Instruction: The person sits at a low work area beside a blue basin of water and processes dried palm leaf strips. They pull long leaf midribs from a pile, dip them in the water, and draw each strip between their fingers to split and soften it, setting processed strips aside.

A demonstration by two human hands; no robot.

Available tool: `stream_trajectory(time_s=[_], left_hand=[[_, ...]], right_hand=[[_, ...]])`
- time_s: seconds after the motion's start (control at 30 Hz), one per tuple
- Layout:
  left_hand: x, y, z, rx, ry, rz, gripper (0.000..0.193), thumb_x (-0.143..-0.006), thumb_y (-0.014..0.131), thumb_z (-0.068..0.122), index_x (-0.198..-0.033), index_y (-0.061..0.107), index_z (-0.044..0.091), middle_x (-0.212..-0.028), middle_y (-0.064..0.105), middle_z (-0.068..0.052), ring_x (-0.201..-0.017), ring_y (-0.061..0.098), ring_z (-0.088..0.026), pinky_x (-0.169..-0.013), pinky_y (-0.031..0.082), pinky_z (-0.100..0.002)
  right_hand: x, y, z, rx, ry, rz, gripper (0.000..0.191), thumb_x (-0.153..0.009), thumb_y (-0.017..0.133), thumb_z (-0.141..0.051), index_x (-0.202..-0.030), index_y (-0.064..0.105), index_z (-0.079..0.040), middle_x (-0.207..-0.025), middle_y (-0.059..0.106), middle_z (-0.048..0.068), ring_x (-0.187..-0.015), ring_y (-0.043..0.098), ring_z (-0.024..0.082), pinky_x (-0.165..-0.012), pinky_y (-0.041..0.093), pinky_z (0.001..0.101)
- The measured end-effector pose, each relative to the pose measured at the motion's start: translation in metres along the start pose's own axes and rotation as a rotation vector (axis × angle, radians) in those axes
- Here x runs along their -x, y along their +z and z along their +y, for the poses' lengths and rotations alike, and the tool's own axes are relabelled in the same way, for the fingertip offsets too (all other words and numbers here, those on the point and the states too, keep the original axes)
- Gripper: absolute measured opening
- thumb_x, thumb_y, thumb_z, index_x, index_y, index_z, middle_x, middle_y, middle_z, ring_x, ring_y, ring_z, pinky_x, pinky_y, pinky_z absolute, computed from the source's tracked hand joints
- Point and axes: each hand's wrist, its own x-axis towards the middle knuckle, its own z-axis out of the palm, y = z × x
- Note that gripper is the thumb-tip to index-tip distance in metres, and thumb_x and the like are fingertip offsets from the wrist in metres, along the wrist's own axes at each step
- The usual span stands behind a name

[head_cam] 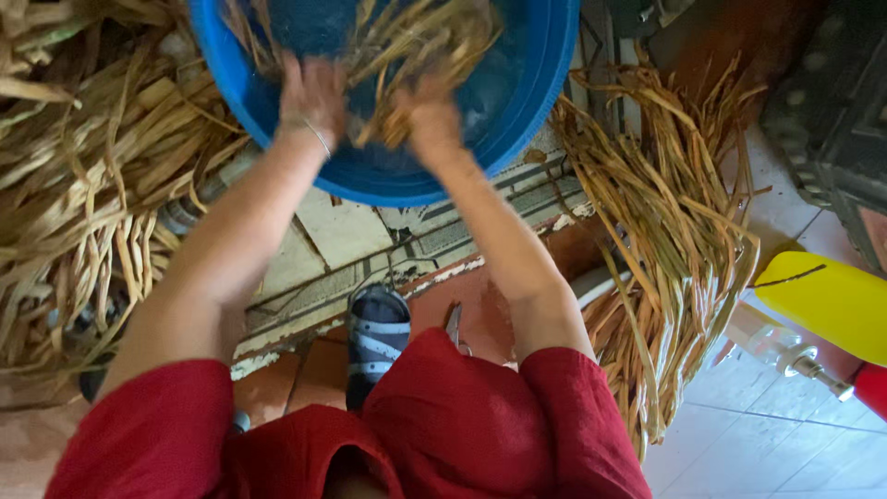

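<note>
Tiled flooring [351,236], worn and patterned, runs under the work area, with paler tiles at lower right. Above it sits a blue plastic basin [545,83], round, partly cut off by the top edge of the view. Both arms reach into it from below.

Left hand [312,92] lies inside the basin at its left side, a thin bangle [317,132] at the wrist; the hand is blurred, and whether the fingers are curled or spread cannot be told. Right hand [432,118] is in the basin beside it, fingers closed around a bunch of tan fibre strips [420,42] that fills the basin's middle.

Loose heaps of similar dried strips lie on both sides: a large left pile [83,185] and a long right bundle [665,222] trailing toward the lower tiles. A striped sandal [377,334] shows between the arms. Red sleeves [443,434] cover the upper arms. A yellow object [827,300] lies at the right edge.
</note>
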Motion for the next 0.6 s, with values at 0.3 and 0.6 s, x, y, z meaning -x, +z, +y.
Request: stream_trajectory(time_s=[0.3,0.6], left_hand=[[-0.030,0.028,-0.033,0.278,-0.123,-0.132,0.036,-0.104,0.058,0.030,-0.130,0.067,0.007,-0.133,0.063,-0.022,-0.132,0.051,-0.041,-0.121,0.018,-0.067],[-0.004,0.006,-0.028,0.208,0.140,-0.587,0.068,-0.084,0.071,0.025,-0.150,0.055,0.022,-0.163,0.039,-0.015,-0.148,0.036,-0.039,-0.120,0.022,-0.065]], right_hand=[[-0.033,-0.022,0.022,-0.179,0.231,-0.178,0.020,-0.083,0.069,-0.005,-0.101,0.071,-0.015,-0.101,0.073,0.013,-0.100,0.072,0.034,-0.083,0.056,0.0450],[-0.013,-0.028,0.018,-0.481,0.115,-0.369,0.027,-0.089,0.062,-0.008,-0.112,0.074,-0.017,-0.109,0.075,0.012,-0.103,0.072,0.030,-0.088,0.056,0.0430]])
